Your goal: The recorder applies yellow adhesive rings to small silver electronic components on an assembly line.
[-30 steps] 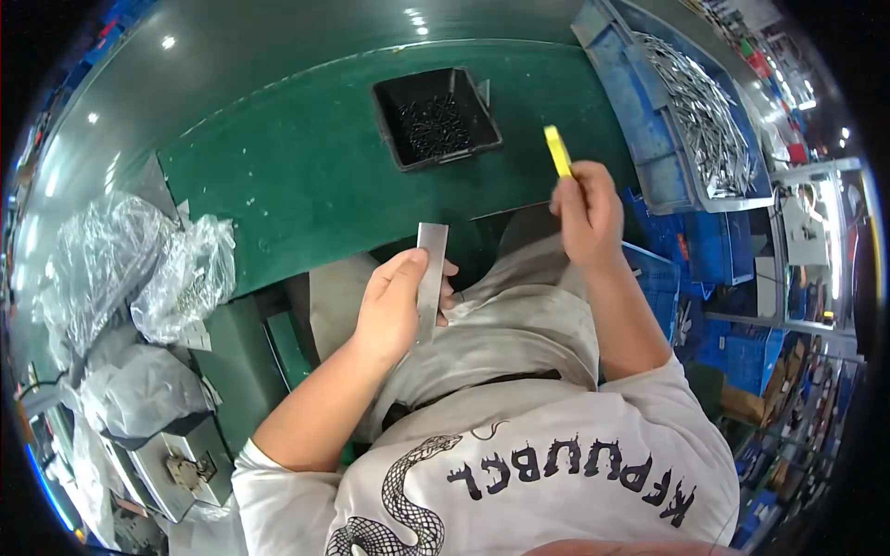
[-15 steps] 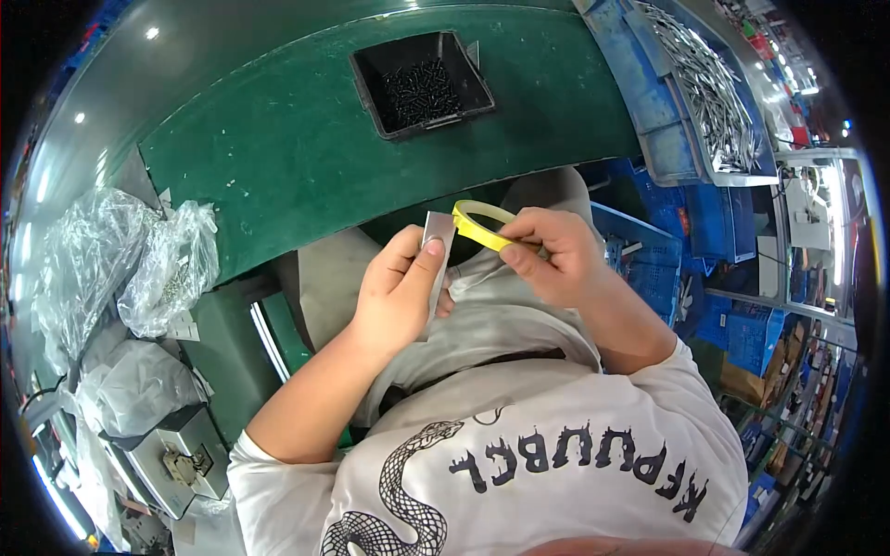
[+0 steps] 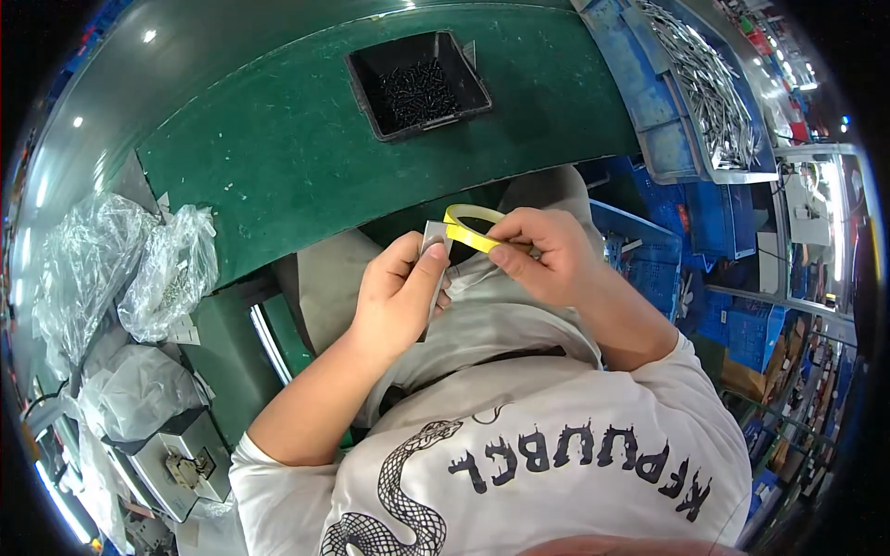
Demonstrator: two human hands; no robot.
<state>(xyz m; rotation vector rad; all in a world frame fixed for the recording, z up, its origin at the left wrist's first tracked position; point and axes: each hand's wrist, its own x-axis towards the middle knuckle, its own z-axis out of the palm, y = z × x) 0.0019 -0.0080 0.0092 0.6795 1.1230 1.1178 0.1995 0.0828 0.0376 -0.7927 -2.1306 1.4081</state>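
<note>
My left hand [image 3: 397, 289] is closed around a flat, silvery-grey metal strip [image 3: 434, 233], its thumb pressed on the face near the top end. Part of the strip is hidden by the fingers. In my right hand [image 3: 549, 255] is a narrow roll of yellow tape [image 3: 471, 239], pinched at its right side between thumb and fingers. The roll's left edge lies against the upper end of the strip, or very close to it. Both hands are above my lap, just in front of the green table [image 3: 306, 176].
On the table sits a black bin [image 3: 389, 132] of small black parts. A blue crate [image 3: 663, 139] holding many thin metal pieces stands at the far right. Clear plastic bags [image 3: 167, 278] lie at the left, above a small metal device [image 3: 181, 463]. Blue baskets [image 3: 654, 278] are low on the right.
My right hand has moved slightly left, bringing the tape roll up to the strip's upper end. The strip's top has dipped a little; my left hand keeps its grip.
</note>
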